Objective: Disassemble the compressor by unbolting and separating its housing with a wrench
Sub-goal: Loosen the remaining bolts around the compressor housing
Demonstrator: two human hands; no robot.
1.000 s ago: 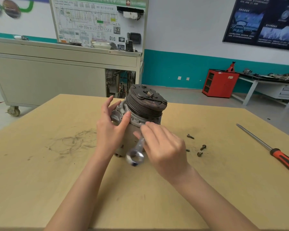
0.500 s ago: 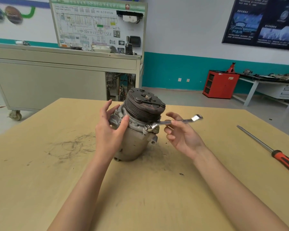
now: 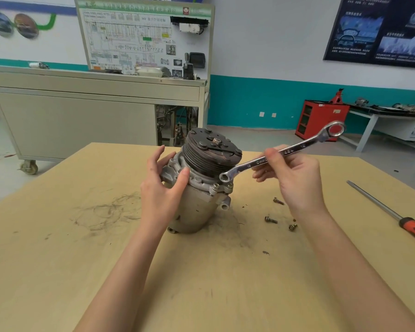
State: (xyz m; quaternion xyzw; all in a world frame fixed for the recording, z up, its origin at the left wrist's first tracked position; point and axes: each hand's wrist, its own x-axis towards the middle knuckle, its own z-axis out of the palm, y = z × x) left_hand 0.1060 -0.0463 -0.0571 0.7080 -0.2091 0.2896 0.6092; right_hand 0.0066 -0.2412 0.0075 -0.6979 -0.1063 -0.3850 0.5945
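A: While the right hand (image 3: 295, 178) is pinching the wrench (image 3: 283, 152) mid-shank between thumb and fingertips, which step is going on?

B: Unbolting, I'd judge. The small ring is hovering just above the flange (image 3: 203, 182), beside a bolt (image 3: 215, 186) that is sitting in its hole; the ring is not seated on it. Three loose bolts (image 3: 270, 219) are lying on the table (image 3: 58, 259) near that wrist.

A: And the left hand (image 3: 163, 188)?

B: It is steadying the compressor (image 3: 197, 212), with the thumb pressing on the flange and the fingers spreading loosely behind the housing.

A: What is the next move calling for?

B: Probably lowering the ring squarely over that bolt head, with the left hand bracing against the turn.

A: How is the wrench pointing?

B: Its long axis is running from the small ring, low by the flange, up and rightward to the big ring, away from the person. The compressor is standing mid-table, pulley (image 3: 213, 152) up, its axis leaning slightly to the far right.
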